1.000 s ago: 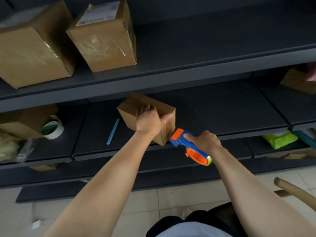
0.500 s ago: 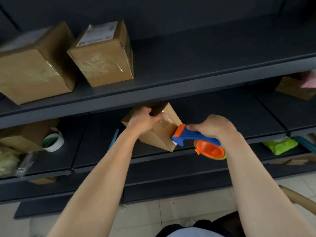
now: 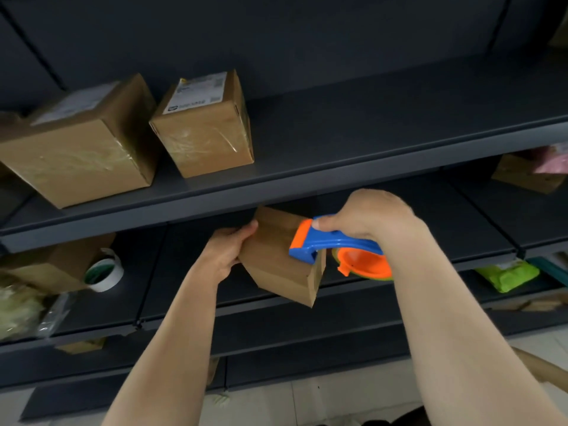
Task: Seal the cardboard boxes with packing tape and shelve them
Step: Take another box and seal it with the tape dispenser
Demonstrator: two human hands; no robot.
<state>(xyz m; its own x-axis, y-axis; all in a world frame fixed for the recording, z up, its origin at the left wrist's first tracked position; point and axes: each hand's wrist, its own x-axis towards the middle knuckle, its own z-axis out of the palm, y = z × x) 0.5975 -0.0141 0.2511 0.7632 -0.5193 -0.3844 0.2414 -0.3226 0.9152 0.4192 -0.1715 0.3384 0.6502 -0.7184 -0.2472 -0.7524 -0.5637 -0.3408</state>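
A small cardboard box (image 3: 276,265) is tilted up off the middle shelf, one corner pointing down. My left hand (image 3: 229,250) grips its left side. My right hand (image 3: 365,219) holds a blue and orange tape dispenser (image 3: 338,250), whose orange front edge lies against the box's upper right face. Two taped cardboard boxes stand on the upper shelf (image 3: 338,167): a large one (image 3: 80,149) at the left and a smaller labelled one (image 3: 206,127) beside it.
A white tape roll (image 3: 104,273) leans against another cardboard box (image 3: 52,265) at the left of the middle shelf (image 3: 461,241). A green packet (image 3: 507,273) lies at the right, a brown box (image 3: 522,176) above it. Tiled floor below.
The small box went from resting flat on the middle shelf to being lifted and tipped by my left hand. My right hand brought the tape dispenser up against it. The view tilted upward.
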